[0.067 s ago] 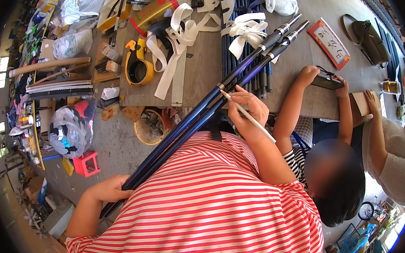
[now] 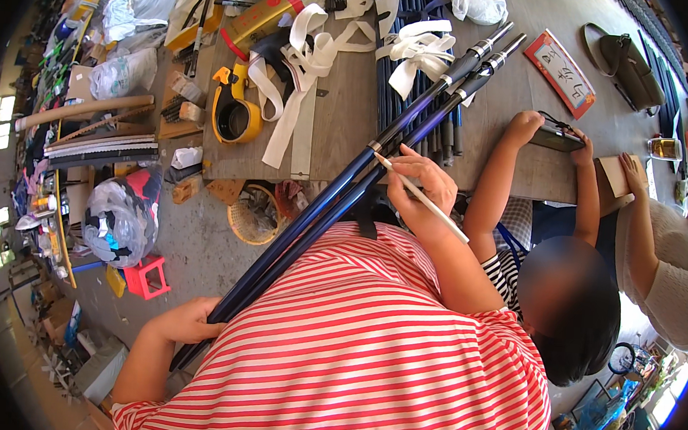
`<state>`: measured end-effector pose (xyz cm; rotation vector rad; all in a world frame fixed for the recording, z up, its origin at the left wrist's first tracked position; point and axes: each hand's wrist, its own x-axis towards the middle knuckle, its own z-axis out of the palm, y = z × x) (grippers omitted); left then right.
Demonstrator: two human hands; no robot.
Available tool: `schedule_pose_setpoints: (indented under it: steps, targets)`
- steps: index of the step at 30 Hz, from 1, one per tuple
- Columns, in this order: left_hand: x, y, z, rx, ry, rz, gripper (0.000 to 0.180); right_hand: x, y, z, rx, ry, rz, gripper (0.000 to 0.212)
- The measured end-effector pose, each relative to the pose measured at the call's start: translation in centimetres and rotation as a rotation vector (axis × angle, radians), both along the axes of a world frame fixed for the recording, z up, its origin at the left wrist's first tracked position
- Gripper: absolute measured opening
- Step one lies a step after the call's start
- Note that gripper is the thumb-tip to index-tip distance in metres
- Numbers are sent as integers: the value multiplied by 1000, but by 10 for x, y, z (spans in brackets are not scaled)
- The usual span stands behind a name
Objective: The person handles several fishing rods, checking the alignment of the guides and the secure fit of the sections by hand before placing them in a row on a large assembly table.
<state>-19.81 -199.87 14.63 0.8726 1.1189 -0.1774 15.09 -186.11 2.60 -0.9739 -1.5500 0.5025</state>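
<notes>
Two long dark blue poles (image 2: pixel 307 224) with silver collars lie slantwise across my front, their upper ends over the table. My left hand (image 2: pixel 190 319) is closed round their lower part, the fingers partly hidden behind them. In my right hand (image 2: pixel 425 185) is a slim white pen-like stick (image 2: pixel 438 214), pinched near its pointed end. Its tip touches or nearly touches the poles close to a silver collar; I cannot tell which. Beyond them, a bundle of dark poles (image 2: pixel 386 57) tied with white cloth strips (image 2: pixel 416 49) rests on the table (image 2: pixel 338 142).
At the left on the table are a yellow tape dispenser (image 2: pixel 236 116) and a red-and-gold box (image 2: pixel 262 27). A person (image 2: pixel 516 180) at my right holds a dark device (image 2: pixel 558 138). Below stand a wicker basket (image 2: pixel 251 220) and a pink stool (image 2: pixel 146 277).
</notes>
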Motion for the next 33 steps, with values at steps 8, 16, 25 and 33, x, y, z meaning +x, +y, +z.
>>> schedule_pose_setpoints:
  steps: [8, 16, 25, 33]
  targets:
    - [15, 5, 7, 63, -37, 18, 38, 1, 0, -2, -2, -20, 14, 11]
    - [11, 0, 2, 52, -29, -17, 37, 1, -1, -5, 24, -51, -6, 12]
    - [10, -1, 0, -5, -18, 5, 45, 1, -2, -6, 38, -46, -8, 12]
    - [7, -4, -3, -1, -26, 6, 45, 1, -4, -6, 47, -80, -5, 13]
